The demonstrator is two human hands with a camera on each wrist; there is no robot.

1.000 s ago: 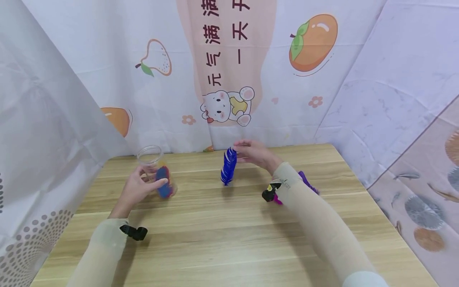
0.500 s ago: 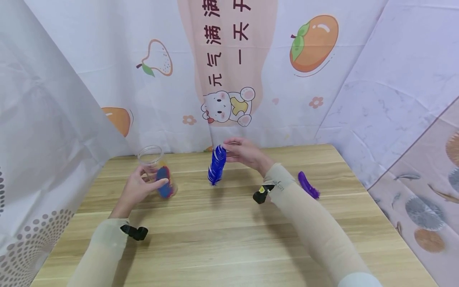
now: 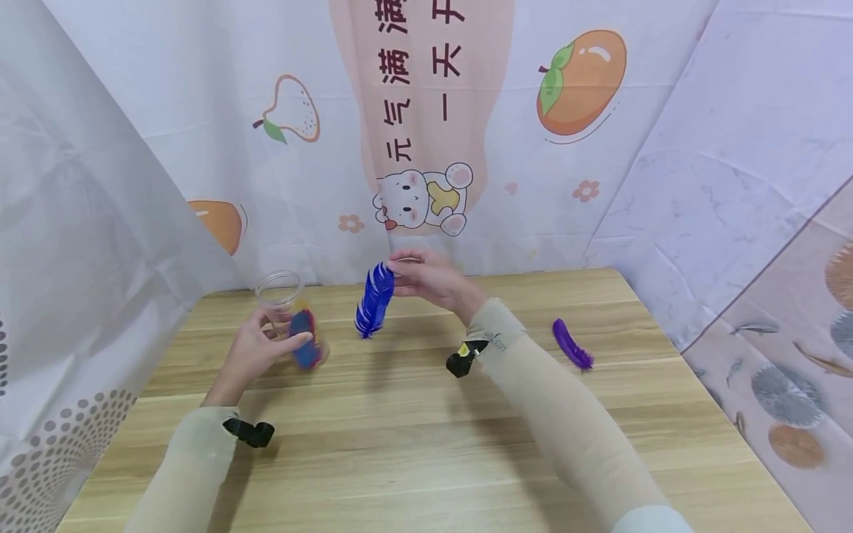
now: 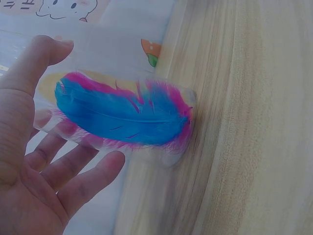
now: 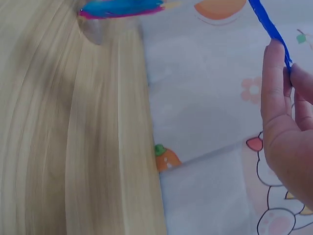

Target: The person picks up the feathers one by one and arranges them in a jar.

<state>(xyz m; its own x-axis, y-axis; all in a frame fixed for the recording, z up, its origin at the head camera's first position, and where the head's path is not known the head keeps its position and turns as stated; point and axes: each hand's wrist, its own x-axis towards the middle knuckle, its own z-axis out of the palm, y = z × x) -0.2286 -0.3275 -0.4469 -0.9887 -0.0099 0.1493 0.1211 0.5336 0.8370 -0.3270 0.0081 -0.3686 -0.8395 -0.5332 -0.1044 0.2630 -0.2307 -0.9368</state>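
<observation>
My left hand holds a clear plastic cup upright at the back left of the table, fingers and thumb round its side. Inside the cup, blue, pink and yellow feathers show through the wall. Right of the cup, my right hand pinches a deep blue feather by its upper end, between thumb and fingers. This feather hangs tilted above the table, its lower tip down and to the left. In the right wrist view the feather appears edge-on, beyond the fingertips.
A purple feather lies on the wooden table, right of my right forearm. Behind the table's back edge hangs a white printed curtain, with more cloth on both sides. Each wrist carries a small black camera.
My right hand has moved left with the blue feather, closer to the cup. The purple feather now shows fully, while a magenta piece seen earlier is out of sight. My left hand stays put.
</observation>
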